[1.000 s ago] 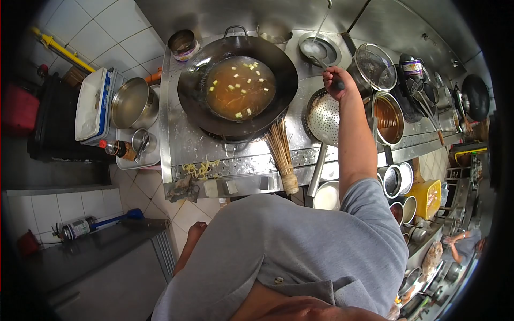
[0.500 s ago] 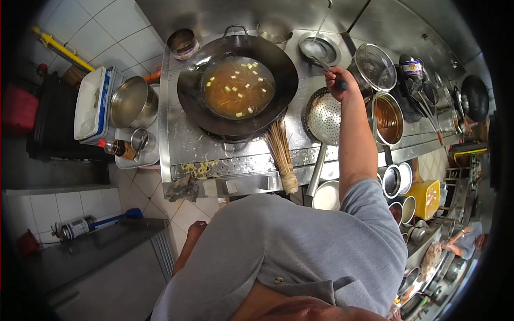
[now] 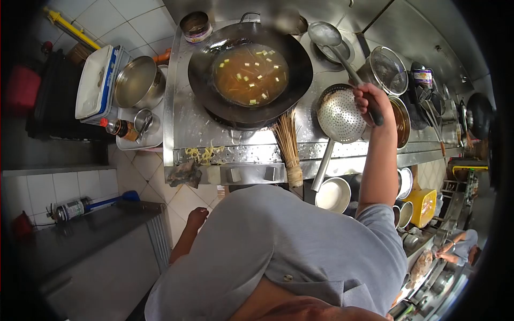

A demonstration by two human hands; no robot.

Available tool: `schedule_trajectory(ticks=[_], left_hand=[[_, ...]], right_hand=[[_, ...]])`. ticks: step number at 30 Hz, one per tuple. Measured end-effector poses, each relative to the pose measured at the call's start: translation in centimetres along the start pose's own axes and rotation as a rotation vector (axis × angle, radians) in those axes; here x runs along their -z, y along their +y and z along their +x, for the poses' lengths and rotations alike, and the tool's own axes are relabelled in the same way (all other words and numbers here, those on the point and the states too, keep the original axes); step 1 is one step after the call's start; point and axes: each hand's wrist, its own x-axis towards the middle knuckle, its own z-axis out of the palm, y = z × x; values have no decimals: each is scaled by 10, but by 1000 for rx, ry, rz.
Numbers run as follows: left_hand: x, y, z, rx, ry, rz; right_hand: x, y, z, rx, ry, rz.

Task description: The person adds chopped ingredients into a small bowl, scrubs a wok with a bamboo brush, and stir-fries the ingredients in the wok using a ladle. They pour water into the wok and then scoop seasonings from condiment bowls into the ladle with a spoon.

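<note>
My right hand [image 3: 371, 104] is wrapped round the dark handle of a long metal ladle [image 3: 324, 34], whose bowl is raised over a round well at the back of the stove. Beside my body at the lower left hangs my left hand [image 3: 197, 216], its fingers curled and partly hidden. A large dark wok [image 3: 197, 80] holds brownish broth [image 3: 243, 88] with pale green-white cubes floating in it. To the wok's right, a perforated strainer [image 3: 340, 120] lies with its handle towards me. Between them sits a bamboo brush [image 3: 292, 160].
Right of the strainer stand a mesh sieve [image 3: 389, 69] and a pot of reddish-brown liquid [image 3: 402, 123]. A steel bowl [image 3: 136, 83] and a sauce bottle [image 3: 119, 128] are on the left. Noodle scraps [image 3: 203, 155] lie near the stove edge. Another person [image 3: 460, 247] works at far right.
My right hand has lifted the ladle out of the round well and drawn its handle closer to my body. The whole view has shifted slightly. My left hand stays low at my side.
</note>
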Motion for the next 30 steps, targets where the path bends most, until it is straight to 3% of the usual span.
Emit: schedule_trajectory(ticks=[2, 5, 7, 8, 11, 13, 17, 19, 20, 25, 27, 29, 30], left_hand=[[-4, -4, 5, 17, 23, -109], [-8, -14, 13, -117, 30, 31], [-2, -1, 13, 115, 2, -196], [-2, -1, 13, 113, 0, -194], [-2, -6, 14, 93, 8, -201], [-2, -10, 12, -87, 29, -107], [-3, -12, 6, 67, 22, -258], [-2, -13, 7, 103, -44, -146], [-3, -15, 7, 103, -46, -144], [-13, -34, 12, 25, 46, -179], [-11, -42, 19, -27, 41, -110], [-10, -39, 24, -83, 40, -46], [-7, -34, 23, -44, 49, -38]], right_hand=[[-6, 5, -15, 16, 2, -57], [-24, 12, -34, 63, 2, -153], [-30, 17, -40, 75, -41, -329], [-37, 21, -44, 103, -18, -363], [-49, 33, -48, 171, -5, -488], [-60, 39, -55, 158, -20, -501], [-62, 66, -61, 232, 90, -618], [-56, 84, -60, 351, 218, -852], [-40, 101, -51, 530, 232, -985], [-40, 129, -39, 553, 285, -912], [-40, 119, -25, 437, 345, -759], [-31, 99, 4, 493, 377, -785], [-26, 86, 19, 395, 298, -653]])
